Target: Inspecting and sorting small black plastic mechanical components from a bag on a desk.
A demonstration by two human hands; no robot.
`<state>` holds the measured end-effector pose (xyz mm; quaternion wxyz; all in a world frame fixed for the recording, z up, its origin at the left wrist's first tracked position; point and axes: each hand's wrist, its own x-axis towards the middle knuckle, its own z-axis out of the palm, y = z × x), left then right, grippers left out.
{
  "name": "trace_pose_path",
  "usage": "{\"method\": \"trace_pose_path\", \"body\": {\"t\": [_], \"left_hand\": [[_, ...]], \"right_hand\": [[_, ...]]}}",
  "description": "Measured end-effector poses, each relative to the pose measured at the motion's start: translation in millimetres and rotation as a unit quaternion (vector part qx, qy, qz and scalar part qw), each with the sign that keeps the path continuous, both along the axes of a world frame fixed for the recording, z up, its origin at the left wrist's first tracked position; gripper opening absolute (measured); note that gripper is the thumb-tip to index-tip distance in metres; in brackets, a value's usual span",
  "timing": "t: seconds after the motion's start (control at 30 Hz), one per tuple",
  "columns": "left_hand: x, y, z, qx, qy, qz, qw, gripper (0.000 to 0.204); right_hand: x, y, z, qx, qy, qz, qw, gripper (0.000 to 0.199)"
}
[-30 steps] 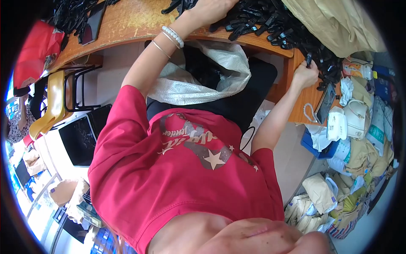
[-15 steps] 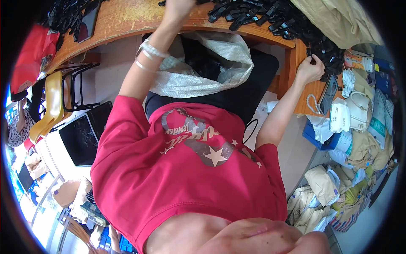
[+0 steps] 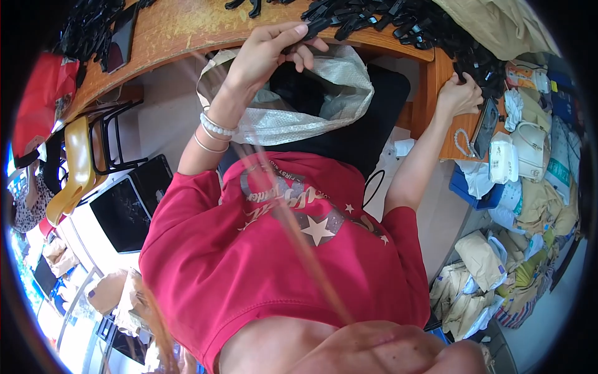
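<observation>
My left hand [image 3: 265,55] is over the table's near edge, thumb and forefinger pinching a slim black plastic clip [image 3: 317,27]; its other fingers are loosely bent. Beside it lies a heap of similar black clips [image 3: 361,17]. Farther right, my right hand [image 3: 460,98] is closed at the edge of another part of the heap [image 3: 479,70], with a dark clip showing between thumb and finger. On my lap, below the left hand, an open white woven sack [image 3: 280,129] gapes, its inside dark.
The worn wooden table [image 3: 187,25] curves across the top. It bears a dark flat phone [image 3: 121,38] and more black clips [image 3: 93,31] at left, a second phone [image 3: 484,128] and a beaded bracelet [image 3: 461,142] at right. A yellow chair [image 3: 76,159] stands left.
My left hand has come back from the far table toward me and right, and now shows a clip in its fingers. My right hand stays at the heap, slightly shifted.
</observation>
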<state>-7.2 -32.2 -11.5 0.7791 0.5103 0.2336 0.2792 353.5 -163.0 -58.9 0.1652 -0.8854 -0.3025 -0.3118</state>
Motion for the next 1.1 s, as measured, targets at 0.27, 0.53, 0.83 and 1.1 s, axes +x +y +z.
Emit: {"method": "trace_pose_path", "body": {"t": [0.27,0.53,0.83,1.1], "left_hand": [[-6,-9,-7,-0.009,0.031,0.028,0.999,0.034],[-3,-20,-10,-0.071,0.057,0.026,0.996,0.032],[8,-29,-5,0.026,0.067,0.003,0.997,0.03],[6,-50,17,0.218,0.141,-0.019,0.966,0.034]], "right_hand": [[6,8,2,-0.034,-0.011,0.005,0.999,0.029],[0,3,13,0.056,-0.036,0.16,0.985,0.02],[-173,-1,77,-0.003,0.486,0.557,0.673,0.022],[-207,0,52,0.188,0.567,0.476,0.645,0.017]]}}
